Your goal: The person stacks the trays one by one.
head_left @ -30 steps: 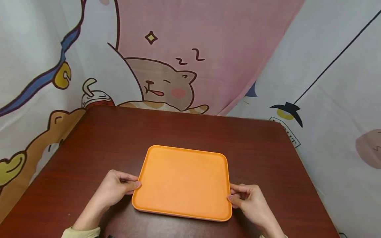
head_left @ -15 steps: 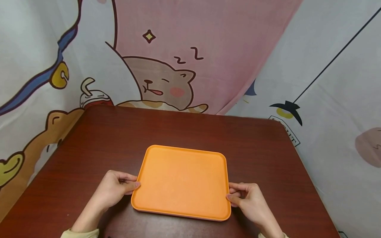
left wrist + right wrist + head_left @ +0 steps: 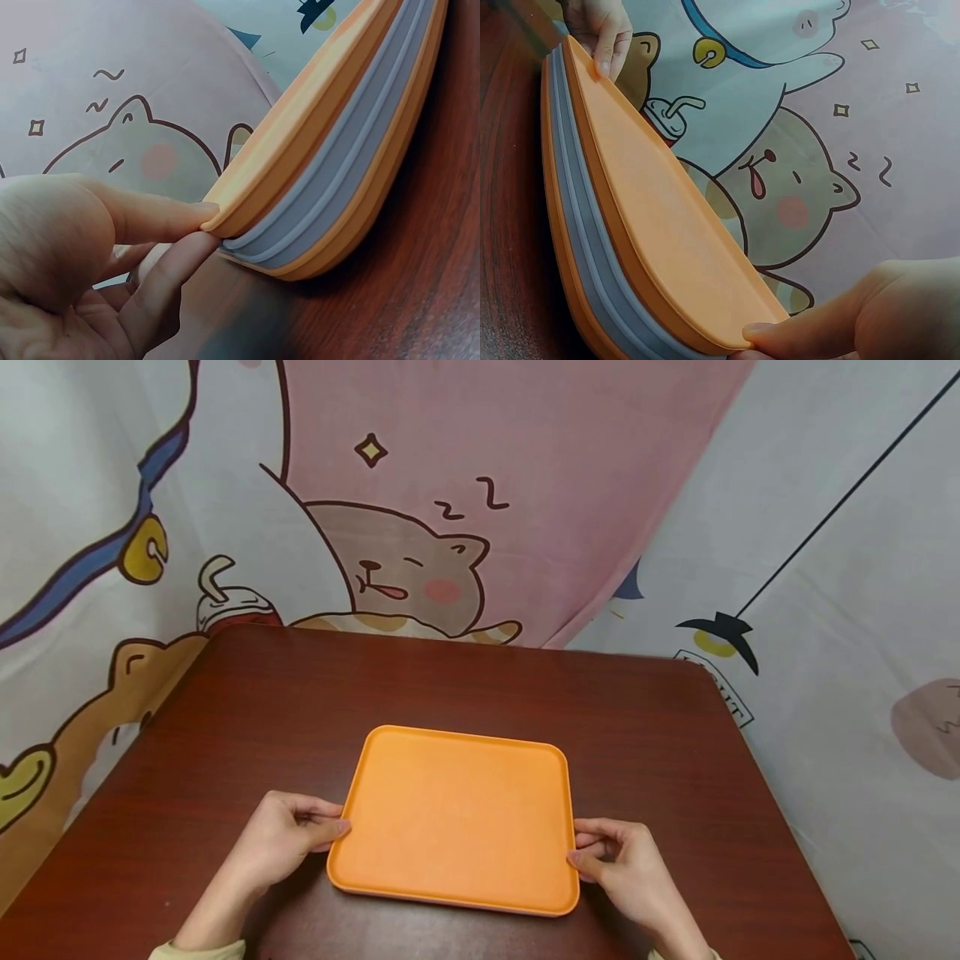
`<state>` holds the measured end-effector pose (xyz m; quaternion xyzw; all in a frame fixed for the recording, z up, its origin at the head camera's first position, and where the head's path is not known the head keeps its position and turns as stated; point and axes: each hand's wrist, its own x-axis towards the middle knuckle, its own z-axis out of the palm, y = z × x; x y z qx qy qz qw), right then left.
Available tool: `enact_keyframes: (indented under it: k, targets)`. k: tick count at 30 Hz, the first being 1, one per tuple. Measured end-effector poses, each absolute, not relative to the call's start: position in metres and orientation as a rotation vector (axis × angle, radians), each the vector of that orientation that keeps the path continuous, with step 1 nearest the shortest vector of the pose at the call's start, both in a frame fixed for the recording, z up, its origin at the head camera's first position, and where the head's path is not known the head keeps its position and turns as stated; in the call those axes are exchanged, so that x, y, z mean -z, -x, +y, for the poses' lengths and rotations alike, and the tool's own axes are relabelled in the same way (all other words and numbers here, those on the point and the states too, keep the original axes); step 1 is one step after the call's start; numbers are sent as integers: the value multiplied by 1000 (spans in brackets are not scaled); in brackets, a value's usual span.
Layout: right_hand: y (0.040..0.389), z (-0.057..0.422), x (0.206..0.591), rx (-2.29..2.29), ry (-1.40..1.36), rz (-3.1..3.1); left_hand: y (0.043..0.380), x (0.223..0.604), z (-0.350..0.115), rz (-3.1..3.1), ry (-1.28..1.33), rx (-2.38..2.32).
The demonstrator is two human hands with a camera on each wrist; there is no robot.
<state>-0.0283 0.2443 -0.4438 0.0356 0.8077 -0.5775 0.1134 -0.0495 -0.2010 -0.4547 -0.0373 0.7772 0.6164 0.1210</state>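
Observation:
A rectangular orange tray (image 3: 453, 818) with rounded corners and a low rim lies on top of a stack at the front of the table. Below it, grey trays (image 3: 330, 172) and another orange tray (image 3: 334, 255) show in the left wrist view. My left hand (image 3: 277, 839) pinches the top tray's left rim, thumb above and index finger under the edge. On the opposite side, my right hand (image 3: 630, 872) grips the right rim with its thumb on top; its other fingers are mostly hidden under the edge in the right wrist view.
The dark red-brown wooden table (image 3: 465, 685) extends behind and to both sides of the stack. A cloth printed with cartoon animals (image 3: 420, 568) hangs along the table's far and side edges.
The whole head view, table and cloth included, has slid slightly left. Both hands keep the same hold on the top tray, which stays in place on the stack.

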Motion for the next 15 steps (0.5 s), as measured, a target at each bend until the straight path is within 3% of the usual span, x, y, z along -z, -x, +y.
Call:
enact_keyframes:
  k: [15]
  targets:
    - [27, 242, 444, 1706, -124, 2348, 49, 458, -206, 2237, 164, -1833]
